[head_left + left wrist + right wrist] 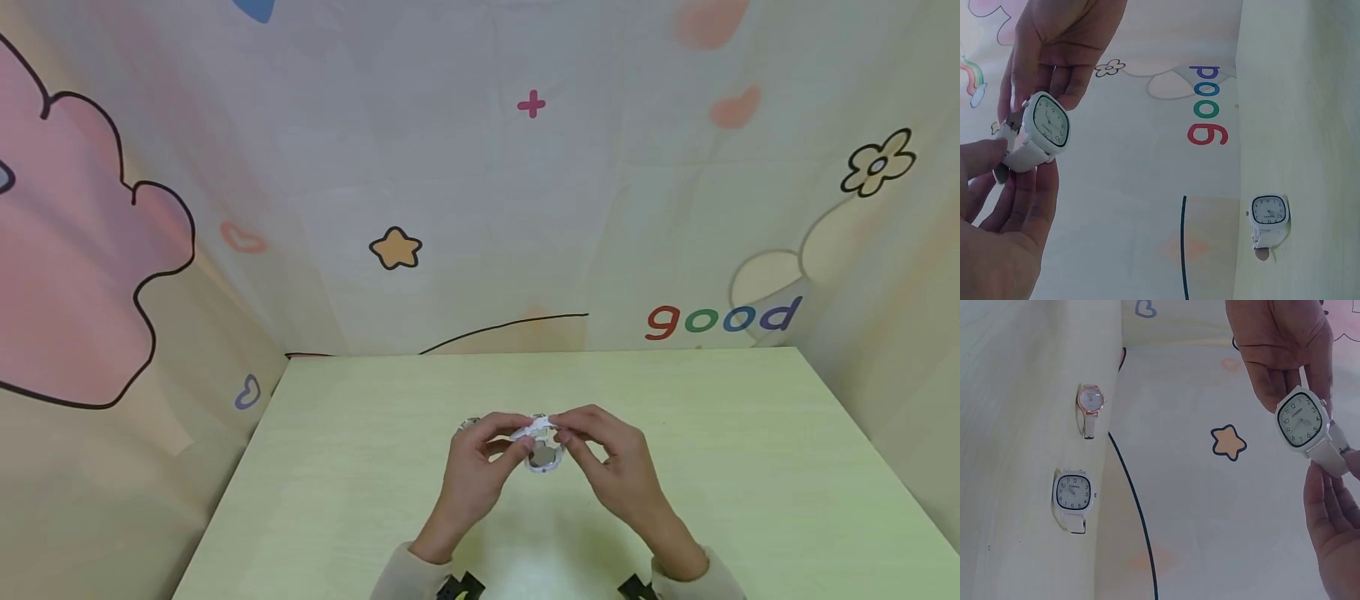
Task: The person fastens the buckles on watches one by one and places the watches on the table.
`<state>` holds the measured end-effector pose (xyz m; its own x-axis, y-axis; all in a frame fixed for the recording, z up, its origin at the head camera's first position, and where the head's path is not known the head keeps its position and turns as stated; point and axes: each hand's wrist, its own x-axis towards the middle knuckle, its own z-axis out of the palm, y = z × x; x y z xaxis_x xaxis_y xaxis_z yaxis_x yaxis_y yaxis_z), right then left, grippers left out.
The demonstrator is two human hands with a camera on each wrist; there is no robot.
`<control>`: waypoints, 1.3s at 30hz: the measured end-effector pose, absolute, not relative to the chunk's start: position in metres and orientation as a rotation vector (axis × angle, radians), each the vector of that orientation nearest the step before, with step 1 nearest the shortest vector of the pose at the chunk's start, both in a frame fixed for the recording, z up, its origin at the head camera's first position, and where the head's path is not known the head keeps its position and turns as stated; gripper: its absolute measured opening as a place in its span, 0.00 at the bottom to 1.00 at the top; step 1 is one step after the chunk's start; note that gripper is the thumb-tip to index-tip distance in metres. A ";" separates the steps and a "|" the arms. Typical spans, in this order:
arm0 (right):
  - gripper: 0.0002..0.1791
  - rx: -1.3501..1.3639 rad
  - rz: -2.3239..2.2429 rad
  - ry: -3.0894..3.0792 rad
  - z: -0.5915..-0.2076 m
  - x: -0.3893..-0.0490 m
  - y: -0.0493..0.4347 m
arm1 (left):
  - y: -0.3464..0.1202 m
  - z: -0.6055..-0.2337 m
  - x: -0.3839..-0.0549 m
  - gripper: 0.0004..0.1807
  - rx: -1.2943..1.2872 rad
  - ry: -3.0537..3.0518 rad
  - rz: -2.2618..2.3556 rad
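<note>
Both hands hold a white wristwatch [543,461] with a rounded-square case, close over the table. Its metal back is toward the head camera, while the dial [1051,124] faces away and shows in both wrist views. My left hand [475,475] pinches one side of the white strap between thumb and fingers. On the other side, my right hand [618,471] pinches the strap with thumb and forefinger. Strap ends meet between the fingertips; fingers partly hide where they join.
Behind the hands on the pale table [337,500] stands another white square watch [1074,492]. Beside it is a round watch [1091,400] with a rose-gold rim and pale strap. A printed cloth [465,167] hangs along the table's back and sides.
</note>
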<state>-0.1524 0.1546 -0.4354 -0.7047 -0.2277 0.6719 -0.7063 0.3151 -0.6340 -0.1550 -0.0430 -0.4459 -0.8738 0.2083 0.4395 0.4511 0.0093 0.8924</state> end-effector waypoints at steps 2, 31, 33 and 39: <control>0.15 0.837 1.316 -2.139 -0.434 -0.153 0.155 | -0.043 -0.446 -0.155 0.10 -0.673 -2.107 -1.927; 0.16 0.655 1.328 -2.227 -0.436 -0.154 0.166 | -0.035 -0.444 -0.166 0.11 -0.559 -2.189 -2.146; 0.15 0.647 1.325 -2.224 -0.438 -0.155 0.168 | -0.032 -0.445 -0.169 0.11 -0.539 -2.196 -2.158; 0.16 0.622 1.328 -2.246 -0.441 -0.162 0.178 | -0.022 -0.447 -0.178 0.11 -0.487 -2.191 -2.205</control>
<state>-0.1616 0.1783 -0.4414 -0.7944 -0.1484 0.5890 -0.5876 0.4334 -0.6833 -0.1784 -0.0221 -0.4467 -0.9521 0.2191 0.2131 0.2117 -0.0301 0.9769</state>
